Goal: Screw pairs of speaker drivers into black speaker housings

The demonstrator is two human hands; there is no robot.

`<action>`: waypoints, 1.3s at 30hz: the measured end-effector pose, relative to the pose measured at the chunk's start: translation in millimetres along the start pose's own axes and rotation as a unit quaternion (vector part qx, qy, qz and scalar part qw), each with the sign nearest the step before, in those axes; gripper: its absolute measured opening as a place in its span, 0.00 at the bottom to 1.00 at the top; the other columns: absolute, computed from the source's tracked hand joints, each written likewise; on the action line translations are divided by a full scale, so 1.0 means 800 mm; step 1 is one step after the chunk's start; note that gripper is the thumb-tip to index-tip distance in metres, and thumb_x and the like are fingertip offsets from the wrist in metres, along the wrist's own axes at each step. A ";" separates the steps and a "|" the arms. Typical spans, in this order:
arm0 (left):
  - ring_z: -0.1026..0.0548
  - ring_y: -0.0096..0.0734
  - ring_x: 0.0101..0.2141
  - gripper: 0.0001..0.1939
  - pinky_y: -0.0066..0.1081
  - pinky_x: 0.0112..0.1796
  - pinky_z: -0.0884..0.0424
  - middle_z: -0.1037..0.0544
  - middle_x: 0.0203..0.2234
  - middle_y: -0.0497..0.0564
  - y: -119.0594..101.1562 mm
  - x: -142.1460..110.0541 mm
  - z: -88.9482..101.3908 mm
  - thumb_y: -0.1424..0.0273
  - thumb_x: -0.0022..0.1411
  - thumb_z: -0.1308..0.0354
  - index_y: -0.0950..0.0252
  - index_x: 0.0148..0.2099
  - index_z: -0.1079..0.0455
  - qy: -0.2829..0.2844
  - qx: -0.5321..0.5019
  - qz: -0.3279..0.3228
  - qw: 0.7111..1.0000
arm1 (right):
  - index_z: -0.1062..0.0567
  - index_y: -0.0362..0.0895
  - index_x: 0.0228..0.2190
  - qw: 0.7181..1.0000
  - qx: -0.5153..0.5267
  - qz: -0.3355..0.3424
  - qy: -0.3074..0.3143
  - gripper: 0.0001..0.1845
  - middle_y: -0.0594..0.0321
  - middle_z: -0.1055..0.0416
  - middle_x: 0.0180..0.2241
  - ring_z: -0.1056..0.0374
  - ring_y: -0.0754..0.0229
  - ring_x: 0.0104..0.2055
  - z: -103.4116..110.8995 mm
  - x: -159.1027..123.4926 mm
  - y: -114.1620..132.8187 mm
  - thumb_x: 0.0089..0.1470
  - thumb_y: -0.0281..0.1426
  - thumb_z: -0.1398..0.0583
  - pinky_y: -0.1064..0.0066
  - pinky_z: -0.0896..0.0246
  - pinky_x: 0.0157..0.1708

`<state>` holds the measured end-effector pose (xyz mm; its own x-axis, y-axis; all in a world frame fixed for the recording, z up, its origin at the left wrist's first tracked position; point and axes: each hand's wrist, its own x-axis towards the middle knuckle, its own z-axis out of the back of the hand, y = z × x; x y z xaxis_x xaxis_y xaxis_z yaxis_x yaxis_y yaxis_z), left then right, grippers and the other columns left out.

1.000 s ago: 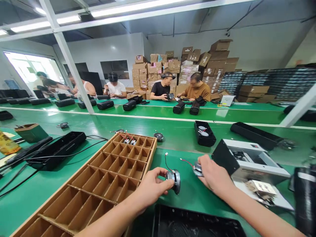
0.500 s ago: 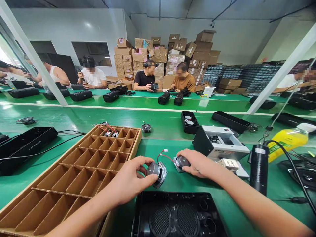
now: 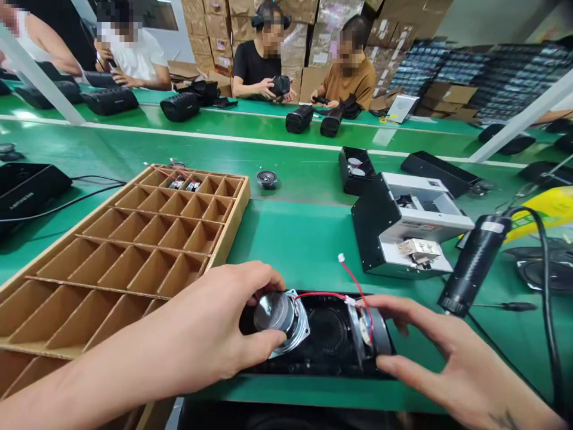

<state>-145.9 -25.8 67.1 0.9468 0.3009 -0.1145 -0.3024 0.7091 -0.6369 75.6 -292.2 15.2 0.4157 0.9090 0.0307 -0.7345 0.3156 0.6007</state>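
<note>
At the left, a black housing (image 3: 31, 191) lies on the green tabletop (image 3: 290, 233), a cable running right from it. Next comes a divided cardboard tray (image 3: 234, 218); small wired parts (image 3: 184, 184) sit in its far row, with red leads over the rim.

The left hand (image 3: 224, 322) reaches in from the near left, its grip pinching the left speaker (image 3: 274, 313) by its round magnet between thumb and fingers. This speaker is tilted over the left part of the black case (image 3: 329, 358), whose inside shows a round mesh. Whether it touches the case cannot be told. Well beyond, a loose speaker (image 3: 267, 178) lies near the tray's far right corner.

The right speaker (image 3: 378, 334) is turned on edge at the right part of the case, a red lead with a white plug rising from it. The right hand (image 3: 452, 352) holds it, thumb at the near side and fingers at the far side.

Farther right are a far black box (image 3: 356, 171), a grey-and-black machine (image 3: 416, 224), a black cylindrical tool (image 3: 477, 263) and a screwdriver (image 3: 519, 306).
</note>
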 end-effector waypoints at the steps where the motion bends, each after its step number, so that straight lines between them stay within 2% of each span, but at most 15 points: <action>1: 0.20 0.39 0.37 0.16 0.33 0.36 0.27 0.19 0.39 0.45 -0.001 -0.001 -0.002 0.62 0.57 0.31 0.52 0.48 0.24 0.007 0.005 -0.001 1.000 | 0.27 0.60 0.58 0.999 -0.028 0.024 -0.007 0.27 0.65 0.20 0.53 0.20 0.49 0.49 -0.008 -0.004 0.000 0.59 0.44 0.32 0.58 0.19 0.47; 4: 0.21 0.36 0.34 0.13 0.32 0.34 0.29 0.20 0.38 0.44 -0.004 -0.004 -0.015 0.63 0.60 0.31 0.53 0.47 0.26 0.020 0.042 -0.031 0.998 | 0.31 0.60 0.60 0.991 -0.082 0.107 -0.018 0.27 0.64 0.22 0.54 0.22 0.50 0.51 -0.024 -0.002 0.002 0.62 0.41 0.34 0.57 0.21 0.50; 7: 0.22 0.38 0.37 0.14 0.35 0.38 0.27 0.21 0.41 0.47 -0.005 -0.003 -0.033 0.66 0.62 0.31 0.55 0.48 0.28 0.026 0.101 -0.069 0.992 | 0.36 0.57 0.63 0.982 -0.110 0.154 -0.007 0.27 0.61 0.25 0.57 0.26 0.52 0.56 -0.030 0.007 0.007 0.66 0.35 0.38 0.57 0.27 0.54; 11: 0.22 0.45 0.39 0.13 0.42 0.41 0.23 0.22 0.42 0.52 -0.003 0.001 -0.055 0.68 0.62 0.31 0.60 0.46 0.28 0.039 0.190 -0.095 0.976 | 0.37 0.51 0.62 0.975 -0.152 0.161 0.014 0.29 0.58 0.23 0.51 0.26 0.52 0.47 -0.034 0.016 0.017 0.64 0.34 0.35 0.57 0.30 0.44; 14: 0.22 0.45 0.38 0.07 0.42 0.38 0.22 0.22 0.39 0.52 -0.002 0.003 -0.063 0.67 0.66 0.34 0.61 0.44 0.29 0.031 0.230 -0.122 0.965 | 0.32 0.47 0.56 0.967 -0.180 0.182 0.018 0.23 0.59 0.22 0.48 0.28 0.53 0.41 -0.036 0.023 0.024 0.63 0.35 0.34 0.59 0.36 0.38; 19: 0.22 0.44 0.38 0.08 0.42 0.36 0.20 0.22 0.40 0.52 -0.004 0.001 -0.064 0.69 0.66 0.34 0.60 0.43 0.31 0.034 0.235 -0.146 0.961 | 0.31 0.45 0.53 0.960 -0.187 0.210 0.009 0.24 0.62 0.22 0.45 0.30 0.55 0.39 -0.039 0.033 0.026 0.61 0.39 0.31 0.60 0.45 0.36; 24: 0.21 0.45 0.40 0.04 0.44 0.39 0.17 0.20 0.43 0.54 -0.007 0.001 -0.061 0.74 0.69 0.39 0.62 0.44 0.30 0.071 0.238 -0.161 0.955 | 0.30 0.46 0.54 0.961 -0.184 0.207 0.022 0.22 0.63 0.22 0.43 0.30 0.55 0.41 -0.041 0.033 0.025 0.64 0.41 0.34 0.60 0.49 0.36; 29: 0.20 0.42 0.43 0.11 0.41 0.45 0.17 0.19 0.46 0.54 -0.013 0.004 -0.057 0.80 0.64 0.37 0.64 0.47 0.29 0.055 0.222 -0.170 0.959 | 0.31 0.50 0.57 0.966 -0.184 0.177 0.041 0.26 0.67 0.23 0.47 0.30 0.54 0.45 -0.037 0.031 0.026 0.61 0.37 0.31 0.60 0.50 0.39; 32: 0.19 0.39 0.44 0.12 0.39 0.47 0.17 0.19 0.45 0.52 -0.013 0.005 -0.056 0.84 0.64 0.40 0.65 0.47 0.28 0.053 0.217 -0.175 0.959 | 0.30 0.50 0.56 0.963 -0.185 0.194 0.027 0.18 0.67 0.23 0.44 0.30 0.55 0.44 -0.035 0.031 0.025 0.69 0.41 0.39 0.61 0.51 0.38; 35: 0.19 0.45 0.44 0.12 0.45 0.44 0.15 0.19 0.44 0.54 -0.010 0.003 -0.056 0.83 0.63 0.37 0.66 0.47 0.26 0.070 0.231 -0.184 0.953 | 0.29 0.49 0.55 0.966 -0.162 0.202 0.010 0.18 0.66 0.23 0.43 0.30 0.58 0.42 -0.035 0.031 0.024 0.74 0.44 0.48 0.62 0.51 0.39; 39: 0.19 0.46 0.43 0.13 0.46 0.43 0.15 0.19 0.45 0.55 -0.008 0.001 -0.054 0.83 0.64 0.38 0.67 0.49 0.25 0.064 0.235 -0.191 0.951 | 0.28 0.49 0.55 0.967 -0.155 0.204 0.007 0.18 0.67 0.23 0.44 0.30 0.58 0.44 -0.036 0.031 0.022 0.75 0.44 0.49 0.62 0.50 0.40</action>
<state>-138.4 -57.5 38.1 0.9941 -0.0945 -0.0531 0.0789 0.9666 -0.2437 57.9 -256.7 3.6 0.0519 0.9781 0.2014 -0.9621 -0.0051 0.2728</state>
